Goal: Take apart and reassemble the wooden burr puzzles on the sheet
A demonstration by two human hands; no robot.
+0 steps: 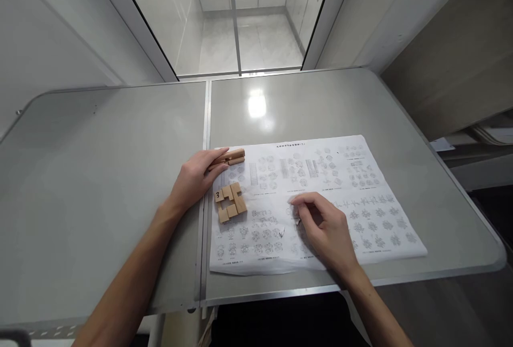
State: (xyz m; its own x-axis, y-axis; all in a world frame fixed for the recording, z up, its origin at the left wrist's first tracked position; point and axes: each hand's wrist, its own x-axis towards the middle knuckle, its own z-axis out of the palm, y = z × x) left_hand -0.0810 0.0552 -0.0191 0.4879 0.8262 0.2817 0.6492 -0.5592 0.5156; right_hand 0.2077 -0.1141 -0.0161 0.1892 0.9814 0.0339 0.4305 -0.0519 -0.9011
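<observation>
My left hand (195, 177) is closed around light-brown wooden puzzle sticks (236, 156) at the upper left corner of a printed sheet. Just below it, a partly assembled wooden block puzzle (231, 202) lies on the paper, with a square gap in its middle and a "3" marked on one piece. The instruction sheet (280, 176) is covered in rows of small line diagrams. Over its centre, my right hand (326, 229) rests with thumb and forefinger drawn together near the paper. No object shows at those fingertips.
The sheet lies on a grey folding table (120, 192) with a metal rim and a seam down its middle. Beyond the far edge is a glass door (216, 21). A shelf with papers (491, 132) stands at the right.
</observation>
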